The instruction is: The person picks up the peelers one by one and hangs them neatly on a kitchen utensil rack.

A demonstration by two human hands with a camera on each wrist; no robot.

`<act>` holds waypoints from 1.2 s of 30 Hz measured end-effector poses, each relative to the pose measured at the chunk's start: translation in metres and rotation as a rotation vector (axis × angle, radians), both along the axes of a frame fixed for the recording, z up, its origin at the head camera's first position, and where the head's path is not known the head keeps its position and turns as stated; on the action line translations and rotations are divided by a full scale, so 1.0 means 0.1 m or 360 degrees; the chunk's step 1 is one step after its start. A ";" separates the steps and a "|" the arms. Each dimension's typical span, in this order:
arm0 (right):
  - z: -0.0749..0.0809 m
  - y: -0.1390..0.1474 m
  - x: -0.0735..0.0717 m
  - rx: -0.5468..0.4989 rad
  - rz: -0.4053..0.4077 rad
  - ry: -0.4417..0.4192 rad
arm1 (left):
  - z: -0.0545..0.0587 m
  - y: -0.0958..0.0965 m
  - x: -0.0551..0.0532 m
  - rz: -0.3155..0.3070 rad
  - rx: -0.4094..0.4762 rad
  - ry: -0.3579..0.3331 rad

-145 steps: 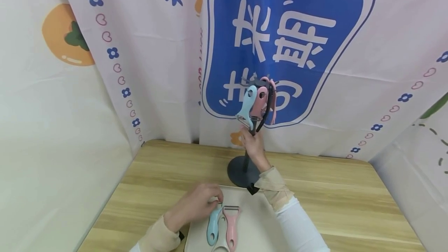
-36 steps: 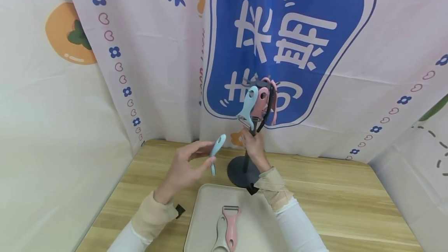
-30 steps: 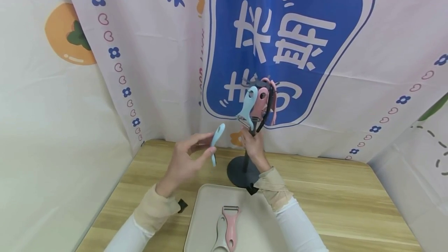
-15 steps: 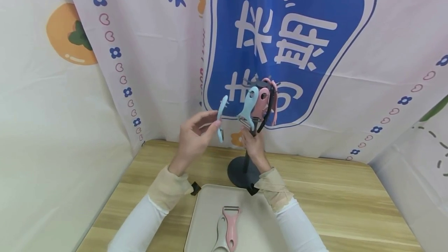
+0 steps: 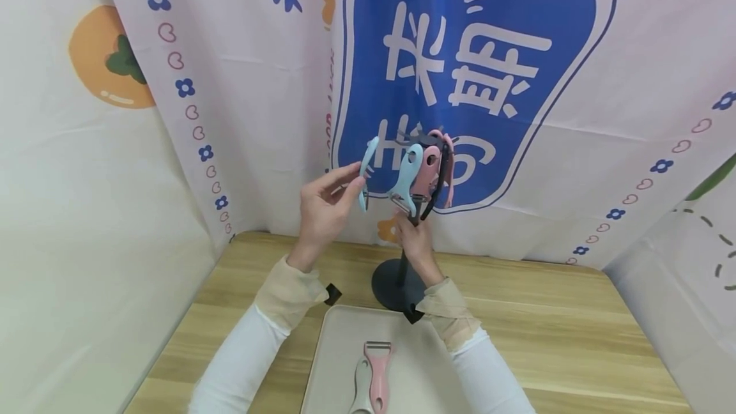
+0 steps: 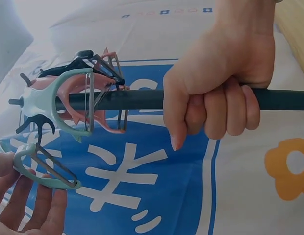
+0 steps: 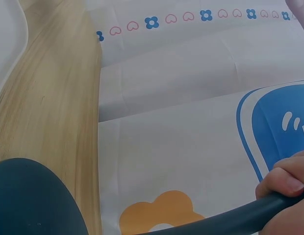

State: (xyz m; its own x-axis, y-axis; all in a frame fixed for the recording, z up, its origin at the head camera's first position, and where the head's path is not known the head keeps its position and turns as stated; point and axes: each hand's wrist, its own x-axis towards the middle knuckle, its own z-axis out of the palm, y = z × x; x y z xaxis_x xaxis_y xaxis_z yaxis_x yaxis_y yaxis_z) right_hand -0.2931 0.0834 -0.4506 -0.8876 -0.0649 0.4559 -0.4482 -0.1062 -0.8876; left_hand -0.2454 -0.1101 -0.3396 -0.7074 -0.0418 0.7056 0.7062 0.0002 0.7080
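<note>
My left hand (image 5: 324,213) pinches a light blue peeler (image 5: 368,157) between thumb and fingers, handle end up, just left of a black hook stand. In the left wrist view, this peeler's handle hole is partly hidden, and its end lies close to one of the hooks (image 6: 41,125). My right hand (image 5: 418,246) is wrapped round the stand's pole (image 6: 284,99) below the hooks. From the hooks hang another light blue peeler (image 5: 406,174), pink peelers (image 5: 426,171) and a black peeler (image 6: 76,62). The stand's round base (image 5: 385,287) rests on the table.
A cream tray (image 5: 329,340) lies at the table's front, holding a pink peeler (image 5: 378,372) and a pale grey peeler (image 5: 362,383). The wooden table (image 5: 546,331) extends on both sides. A printed cloth (image 5: 276,120) hangs close behind the stand.
My left hand has taken the light blue peeler from the tray and raised it, turned handle-up, to the level of the hooks. My right hand keeps its grip on the pole.
</note>
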 end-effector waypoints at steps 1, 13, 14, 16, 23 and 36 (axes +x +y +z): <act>0.00 0.00 0.00 -0.0003 0.0003 -0.0001 | 0.01 0.02 -0.01 -0.0001 0.0005 0.0009; 0.00 0.01 0.00 -0.0026 -0.0036 0.0002 | 0.02 0.24 -0.13 0.0002 0.0044 0.0032; -0.01 0.01 0.01 -0.0030 -0.0038 0.0003 | 0.02 0.25 -0.13 -0.0001 0.0046 0.0036; -0.01 0.00 0.00 -0.0026 -0.0044 0.0006 | 0.01 0.28 -0.13 -0.0002 0.0051 0.0043; -0.02 -0.01 -0.01 -0.0034 -0.0046 0.0031 | 0.00 0.32 -0.13 -0.0012 0.0072 0.0054; -0.02 0.00 -0.01 0.0004 -0.0060 0.0021 | 0.02 0.36 -0.14 -0.0004 0.0023 0.0057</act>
